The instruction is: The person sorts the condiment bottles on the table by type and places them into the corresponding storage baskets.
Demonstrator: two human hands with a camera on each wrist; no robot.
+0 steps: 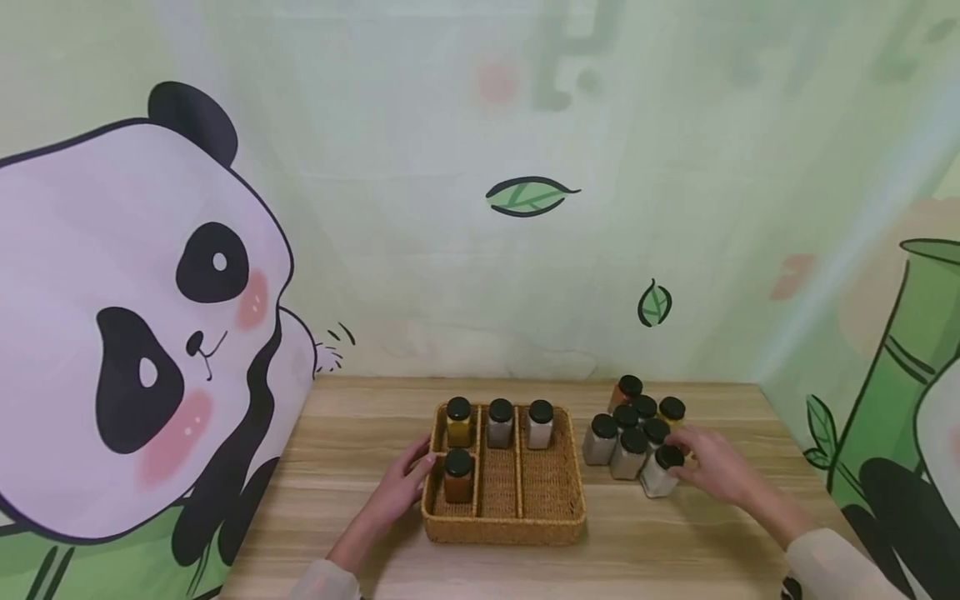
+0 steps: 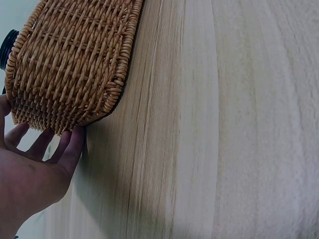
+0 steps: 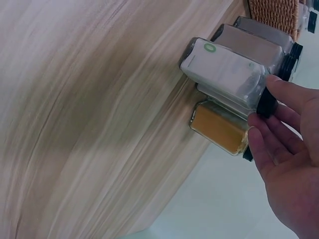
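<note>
Pinching white jar [image 1: 657, 481] by its cap [image 1: 670, 456], R hand [image 1: 708, 463] could topple nbr jars [image 1: 628, 463] to its left if tilted; L hand [image 1: 401, 481] fingers spread vs basket [image 1: 504, 532].

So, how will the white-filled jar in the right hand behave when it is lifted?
The white-filled jar will probably keep its shape, as it looks rigid. Its smooth sides might slip, though the right hand pinches it near the black lid. Flat sides make rolling unlikely.

Left grip [image 1: 402, 482] with fingers [image 2: 74, 147] slightly apart, right grip [image 1: 708, 467] in a thumb-and-finger pinch
</note>
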